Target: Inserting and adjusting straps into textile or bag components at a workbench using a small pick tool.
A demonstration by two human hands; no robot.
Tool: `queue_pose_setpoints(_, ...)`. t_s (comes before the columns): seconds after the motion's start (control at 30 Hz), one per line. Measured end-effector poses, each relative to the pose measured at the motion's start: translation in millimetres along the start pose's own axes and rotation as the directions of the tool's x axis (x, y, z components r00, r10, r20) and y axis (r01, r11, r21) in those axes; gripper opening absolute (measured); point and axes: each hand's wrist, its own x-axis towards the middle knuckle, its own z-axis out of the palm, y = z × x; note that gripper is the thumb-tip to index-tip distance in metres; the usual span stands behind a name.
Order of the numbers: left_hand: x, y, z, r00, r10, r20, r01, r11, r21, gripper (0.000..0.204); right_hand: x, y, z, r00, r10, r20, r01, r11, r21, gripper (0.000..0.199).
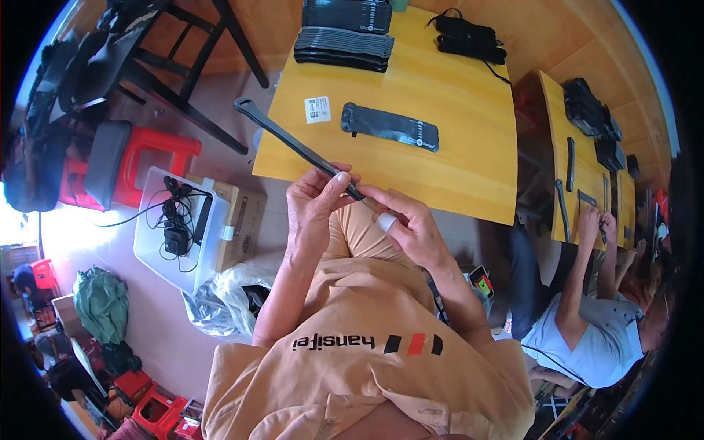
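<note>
Just past the near edge of the yellow table (455, 187), I hold a long, narrow dark strap (293, 143) that slants up to the left, with a slotted loop at its far end. My left hand (317, 202) is closed on its lower part, thumb on top. My right hand (412, 226), with white tape round one finger, pinches the strap's near end; the fingers partly hide that end. Ahead on the table lies a flat dark strip-shaped piece (389, 128) with pale printing. To its left is a white square label (317, 110).
A stack of similar dark pieces (343, 48) stands at the table's far left, a black strapped bundle (469, 40) at far right. On the floor to the left are a clear bin (158, 249) with black cables and a red stool (150, 165). A co-worker (587, 330) handles a strip at the right-hand table.
</note>
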Motion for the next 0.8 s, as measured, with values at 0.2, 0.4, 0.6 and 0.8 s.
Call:
queue_pose_setpoints(0.2, 1, -4, -2, 1.000, -0.013, 0.006, 0.013, 0.999, -0.032, 0.019, -1, -3, -3, 0.999, 0.020, 0.031, -0.022, 0.998, 0.065, 0.047)
queue_pose_setpoints(0.4, -3, -5, 6, 0.997, 0.059, -0.040, -0.058, 0.998, 0.020, 0.020, -2, 3, 0, 0.999, 0.015, -0.051, -0.018, 0.999, -0.046, 0.043)
queue_pose_setpoints(0.6, -5, -10, 7, 0.992, 0.112, -0.054, -0.108, 0.991, 0.073, 0.016, -2, -2, -5, 0.981, 0.191, 0.012, -0.190, 0.965, 0.180, 0.042)
queue_pose_setpoints(0.8, -3, -15, 11, 0.986, 0.125, -0.109, -0.119, 0.991, 0.061, 0.019, 0, 4, -4, 0.983, 0.177, -0.047, -0.170, 0.979, 0.114, 0.040)
